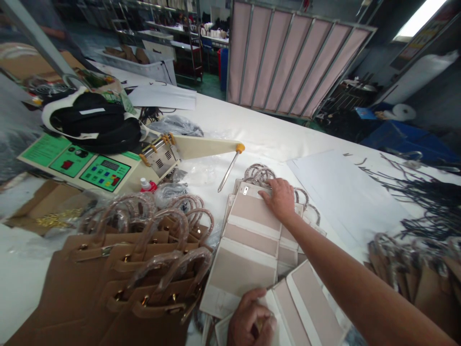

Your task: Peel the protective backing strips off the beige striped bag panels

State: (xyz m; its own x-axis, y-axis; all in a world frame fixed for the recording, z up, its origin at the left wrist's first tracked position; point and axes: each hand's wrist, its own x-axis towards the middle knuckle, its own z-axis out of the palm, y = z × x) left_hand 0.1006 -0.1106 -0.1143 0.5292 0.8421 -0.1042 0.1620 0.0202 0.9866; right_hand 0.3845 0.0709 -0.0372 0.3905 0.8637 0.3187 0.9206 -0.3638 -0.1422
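A stack of beige bag panels (pixel 248 245) with pale strips across them lies on the table before me. Looped, plastic-wrapped handles (pixel 258 170) show at its far end. My right hand (pixel 281 198) is closed at the top edge of the uppermost panel, its thumb on the face beside a small metal plate (pixel 246 191). Low in the view, my left hand (pixel 250 319) is curled, thumb against fingers, by the near edge of the panels; whatever is in it is hidden. Another beige panel (pixel 309 305) lies slanted to its right.
Brown bags (pixel 126 288) with wrapped handles crowd the left. Behind them stands a machine with green control panels (pixel 104 173) and a screwdriver (pixel 230 168) near its arm. Black cords (pixel 425 206) and more brown pieces (pixel 421 283) lie right. An open carton (pixel 46 202) holds gold fittings.
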